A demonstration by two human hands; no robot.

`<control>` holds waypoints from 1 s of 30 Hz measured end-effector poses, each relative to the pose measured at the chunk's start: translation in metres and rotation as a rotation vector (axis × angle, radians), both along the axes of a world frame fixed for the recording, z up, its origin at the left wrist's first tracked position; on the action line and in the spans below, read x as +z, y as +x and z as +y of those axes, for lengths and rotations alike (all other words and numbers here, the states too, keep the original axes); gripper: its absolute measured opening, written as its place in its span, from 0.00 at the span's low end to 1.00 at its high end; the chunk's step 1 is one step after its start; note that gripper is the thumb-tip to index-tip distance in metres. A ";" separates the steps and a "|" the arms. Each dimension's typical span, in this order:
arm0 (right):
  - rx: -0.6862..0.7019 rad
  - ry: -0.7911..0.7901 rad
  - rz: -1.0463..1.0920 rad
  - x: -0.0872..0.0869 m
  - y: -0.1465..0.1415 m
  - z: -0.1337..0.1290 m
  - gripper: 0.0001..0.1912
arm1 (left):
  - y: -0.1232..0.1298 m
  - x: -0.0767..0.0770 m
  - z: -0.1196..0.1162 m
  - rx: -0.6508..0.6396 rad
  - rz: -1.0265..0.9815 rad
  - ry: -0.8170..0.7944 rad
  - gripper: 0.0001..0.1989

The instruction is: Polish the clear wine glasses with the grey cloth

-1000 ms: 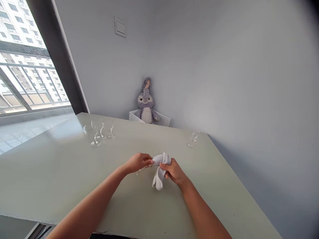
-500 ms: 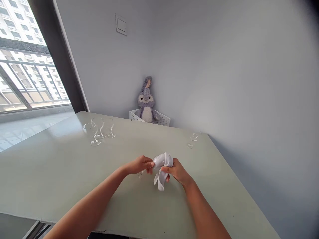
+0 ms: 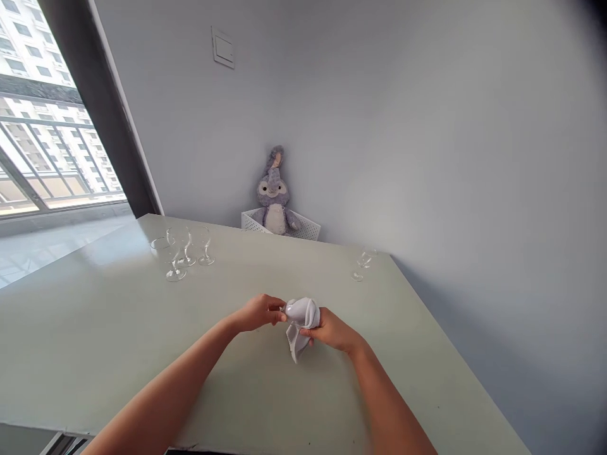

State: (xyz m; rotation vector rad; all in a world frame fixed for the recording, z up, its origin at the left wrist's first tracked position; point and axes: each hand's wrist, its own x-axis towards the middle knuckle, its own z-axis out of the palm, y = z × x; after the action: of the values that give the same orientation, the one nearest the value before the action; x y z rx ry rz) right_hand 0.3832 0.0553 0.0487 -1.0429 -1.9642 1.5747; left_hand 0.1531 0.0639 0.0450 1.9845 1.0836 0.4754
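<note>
Above the near middle of the table, my left hand [image 3: 262,312] is closed on the stem end of a wine glass [image 3: 294,309], which lies tilted sideways with its bowl toward the right. A white cloth [image 3: 310,314] is tucked into and around the bowl, and one end of it hangs down. My right hand [image 3: 329,327] grips the cloth at the bowl's mouth, the thumb in front. The foot of the glass is mostly hidden by my left fingers.
Three clear stemmed glasses, the nearest one [image 3: 175,274] included, stand at the table's left. Another wine glass [image 3: 360,265] stands near the right edge. Behind the pale table [image 3: 237,392] a plush toy [image 3: 275,202] sits in a white basket [image 3: 308,229] by the wall.
The glass and cloth have shifted slightly left in view, and the glass foot no longer shows below my left hand. The hanging cloth end has changed shape. The whole view has shifted slightly.
</note>
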 end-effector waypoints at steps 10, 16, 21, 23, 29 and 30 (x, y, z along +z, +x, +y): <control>-0.472 0.695 -0.248 -0.010 0.024 0.031 0.11 | -0.012 -0.002 0.011 0.253 -0.039 -0.211 0.21; -0.292 1.217 -0.411 -0.008 -0.013 0.006 0.19 | -0.002 -0.016 0.010 0.440 0.280 0.112 0.10; -0.276 1.140 -0.394 -0.013 -0.037 -0.001 0.17 | 0.023 -0.019 -0.008 0.194 0.480 0.607 0.05; -0.428 0.837 -0.229 -0.016 -0.029 0.008 0.16 | 0.030 -0.018 -0.014 0.137 0.448 0.745 0.06; -0.711 0.016 0.361 -0.028 -0.014 0.029 0.24 | 0.042 -0.022 -0.019 0.197 0.327 0.775 0.14; -0.747 -0.082 0.488 -0.031 -0.020 0.029 0.23 | 0.044 -0.024 -0.019 0.243 0.300 0.742 0.15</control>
State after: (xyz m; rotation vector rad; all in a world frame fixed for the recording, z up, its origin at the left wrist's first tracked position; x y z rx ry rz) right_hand 0.3637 0.0839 0.0176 -1.1092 -1.0189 1.3091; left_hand 0.1969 0.0448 0.0209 2.6386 1.4933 0.8152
